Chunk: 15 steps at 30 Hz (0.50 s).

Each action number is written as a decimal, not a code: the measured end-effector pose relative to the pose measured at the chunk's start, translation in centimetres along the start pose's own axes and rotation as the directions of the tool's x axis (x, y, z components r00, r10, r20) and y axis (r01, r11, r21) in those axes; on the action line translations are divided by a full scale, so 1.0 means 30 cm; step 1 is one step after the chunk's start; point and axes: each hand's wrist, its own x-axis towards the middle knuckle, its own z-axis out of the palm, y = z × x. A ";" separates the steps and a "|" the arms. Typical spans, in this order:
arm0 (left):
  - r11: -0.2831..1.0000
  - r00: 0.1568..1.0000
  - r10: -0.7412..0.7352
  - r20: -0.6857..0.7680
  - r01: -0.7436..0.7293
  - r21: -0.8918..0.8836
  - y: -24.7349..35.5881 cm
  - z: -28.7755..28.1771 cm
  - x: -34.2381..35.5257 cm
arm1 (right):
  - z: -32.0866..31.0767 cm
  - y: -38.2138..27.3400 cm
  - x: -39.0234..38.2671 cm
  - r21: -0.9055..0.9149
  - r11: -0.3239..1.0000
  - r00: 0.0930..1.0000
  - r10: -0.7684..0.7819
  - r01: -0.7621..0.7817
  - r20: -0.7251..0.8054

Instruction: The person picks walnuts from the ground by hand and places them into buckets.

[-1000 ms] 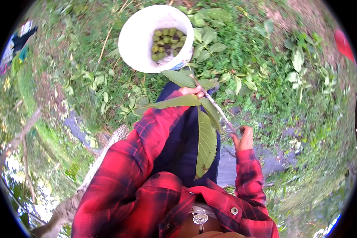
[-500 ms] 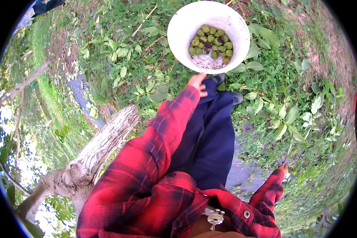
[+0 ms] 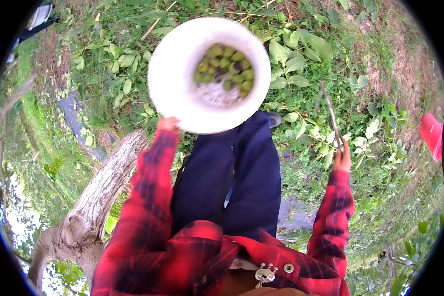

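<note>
A white bucket [image 3: 170, 74] is tilted so that its mouth faces me, with green round fruits [image 3: 224, 63], like walnuts in their husks, and a few dark ones at its bottom. My left hand [image 3: 168, 124] is closed on the bucket's near-left rim; its fingers are partly hidden and a little blurred. Off to the right, my right hand [image 3: 343, 159] is wrapped round a thin stick [image 3: 332, 116] that points away from me. Nothing links the stick and the bucket; they are apart.
A thick, pale tree trunk [image 3: 96, 197] leans in on the left. Leafy cut twigs [image 3: 293, 64] lie on the grass ahead and to the right. At the far right is a red container [image 3: 431, 135]. Dark ground sheeting [image 3: 296, 214] shows by my legs.
My left hand has taken hold of the bucket's rim, and the bucket has shifted left and nearer. My right hand has moved forward with the stick.
</note>
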 end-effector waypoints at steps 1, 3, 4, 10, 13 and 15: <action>0.998 0.999 0.021 -0.046 -0.018 0.063 -0.003 -0.090 -0.015 | 0.028 -0.027 0.058 -0.051 0.994 0.995 -0.093 0.095 0.031; 0.991 0.998 -0.012 -0.060 0.004 -0.133 0.010 -0.200 -0.095 | 0.150 -0.089 0.200 -0.040 0.894 0.894 -0.448 0.447 -0.005; 0.985 0.998 -0.046 -0.053 0.036 -0.171 -0.003 -0.240 -0.135 | 0.197 -0.234 0.238 -0.134 0.966 0.965 -0.198 0.222 0.170; 0.984 0.970 -0.130 -0.206 0.101 -0.148 -0.312 -0.181 -0.169 | 0.632 -0.620 0.521 -0.379 0.724 0.817 -0.510 0.576 0.269; 0.944 0.948 -0.252 -0.193 0.197 -0.265 -0.353 -0.186 -0.097 | 0.744 -0.697 0.691 -0.451 0.769 0.892 -0.382 0.453 0.243; 0.906 0.937 -0.287 -0.196 0.200 -0.373 -0.377 -0.216 -0.092 | 0.696 -0.644 0.711 -0.318 0.840 0.898 -0.421 0.439 0.129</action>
